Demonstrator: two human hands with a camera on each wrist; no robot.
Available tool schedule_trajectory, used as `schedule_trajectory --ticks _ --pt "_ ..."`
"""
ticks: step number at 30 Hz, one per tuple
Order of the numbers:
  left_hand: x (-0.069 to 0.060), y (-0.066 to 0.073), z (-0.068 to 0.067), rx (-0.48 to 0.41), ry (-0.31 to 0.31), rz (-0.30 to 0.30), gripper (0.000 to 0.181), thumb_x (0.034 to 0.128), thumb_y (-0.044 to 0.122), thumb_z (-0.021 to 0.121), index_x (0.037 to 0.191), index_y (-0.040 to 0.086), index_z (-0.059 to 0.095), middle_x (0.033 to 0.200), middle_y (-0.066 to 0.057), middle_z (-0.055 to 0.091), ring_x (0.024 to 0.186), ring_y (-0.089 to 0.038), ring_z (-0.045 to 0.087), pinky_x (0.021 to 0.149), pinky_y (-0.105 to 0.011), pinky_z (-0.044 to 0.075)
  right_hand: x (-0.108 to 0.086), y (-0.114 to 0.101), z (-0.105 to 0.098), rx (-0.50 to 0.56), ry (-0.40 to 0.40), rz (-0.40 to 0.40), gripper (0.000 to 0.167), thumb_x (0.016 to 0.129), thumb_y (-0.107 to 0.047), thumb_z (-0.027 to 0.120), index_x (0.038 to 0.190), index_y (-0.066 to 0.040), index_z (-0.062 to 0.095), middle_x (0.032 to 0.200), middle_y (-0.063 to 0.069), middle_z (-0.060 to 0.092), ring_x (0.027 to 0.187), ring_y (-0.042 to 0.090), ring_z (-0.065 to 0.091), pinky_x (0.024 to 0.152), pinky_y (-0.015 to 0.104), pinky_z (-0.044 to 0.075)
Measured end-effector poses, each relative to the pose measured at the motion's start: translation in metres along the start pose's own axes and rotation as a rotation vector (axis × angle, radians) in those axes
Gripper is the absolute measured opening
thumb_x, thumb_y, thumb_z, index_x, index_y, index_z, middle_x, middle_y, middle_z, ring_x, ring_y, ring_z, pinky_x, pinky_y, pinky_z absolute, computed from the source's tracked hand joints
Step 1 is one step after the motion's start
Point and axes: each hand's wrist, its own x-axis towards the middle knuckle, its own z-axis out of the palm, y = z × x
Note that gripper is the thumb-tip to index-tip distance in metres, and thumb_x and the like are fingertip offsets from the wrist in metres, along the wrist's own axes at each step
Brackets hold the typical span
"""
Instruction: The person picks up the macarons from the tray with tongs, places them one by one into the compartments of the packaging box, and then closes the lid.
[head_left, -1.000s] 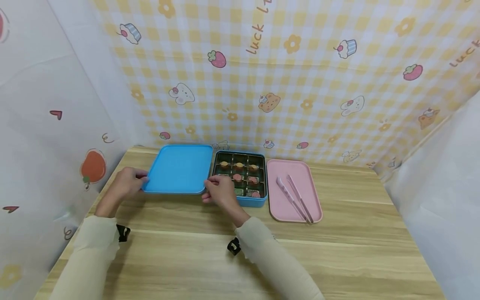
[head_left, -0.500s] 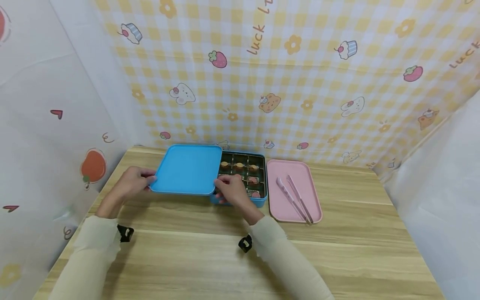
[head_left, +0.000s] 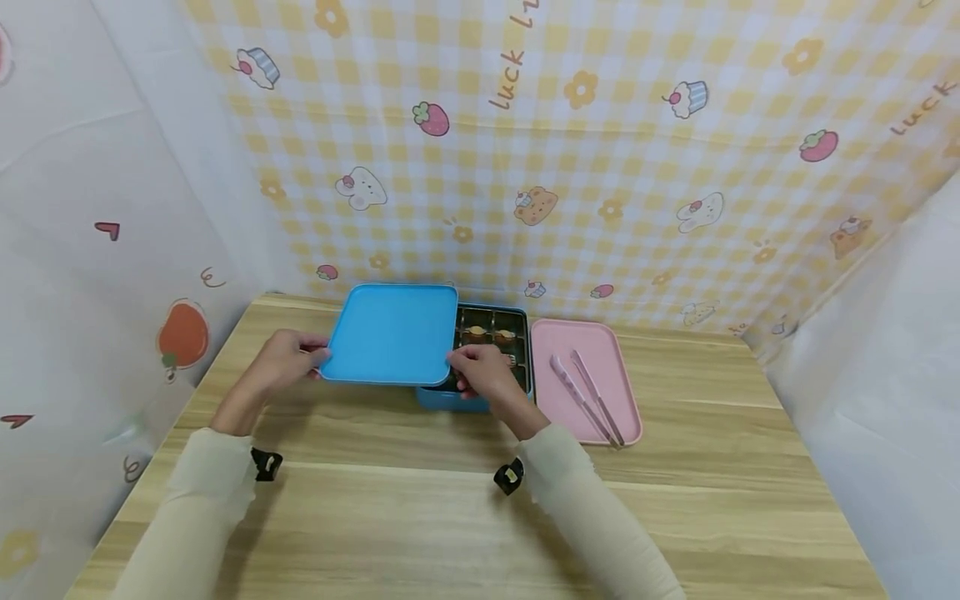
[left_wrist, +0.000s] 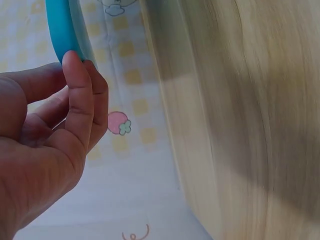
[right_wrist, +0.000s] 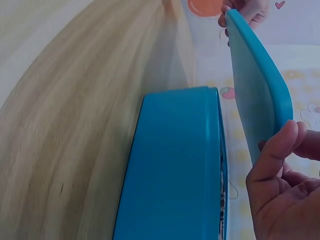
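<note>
Both hands hold a square blue lid (head_left: 393,333) level above the table. At its front left corner the left hand (head_left: 281,362) pinches the edge; in the left wrist view only a strip of the lid (left_wrist: 59,30) shows between thumb and fingers. The right hand (head_left: 487,375) pinches the front right corner. Below and to the right stands a blue box (head_left: 457,400) with a dark divided insert (head_left: 501,321) that bears small wrapped sweets (head_left: 506,335). The lid covers the box's left part from above. A gap between lid and box wall (right_wrist: 170,160) shows in the right wrist view.
Right of the box lies a pink tray (head_left: 551,346) with slim tongs (head_left: 585,398) on it, their ends over its front rim. A checked cloth (head_left: 480,167) hangs behind the wooden table (head_left: 390,517), and white cloth (head_left: 82,275) hangs on the left.
Both hands have carried the lid to the right, from beside the box to partly over it. More of the box's left compartments are covered. The tray and tongs stay put.
</note>
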Motion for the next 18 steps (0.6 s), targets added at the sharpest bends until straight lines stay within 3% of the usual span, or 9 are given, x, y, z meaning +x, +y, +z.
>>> schedule_trajectory --ticks 18 --pt "0.009 0.017 0.021 -0.036 -0.044 0.01 0.039 0.1009 0.005 0.053 0.128 -0.023 0.052 0.12 -0.037 0.06 0.087 -0.022 0.068 0.072 -0.032 0.061 0.0 0.013 -0.029 0.017 0.013 -0.008 0.022 0.101 -0.021 0.059 0.104 -0.002 0.07 0.067 0.002 0.061 0.051 0.01 0.056 0.051 0.021 0.05"
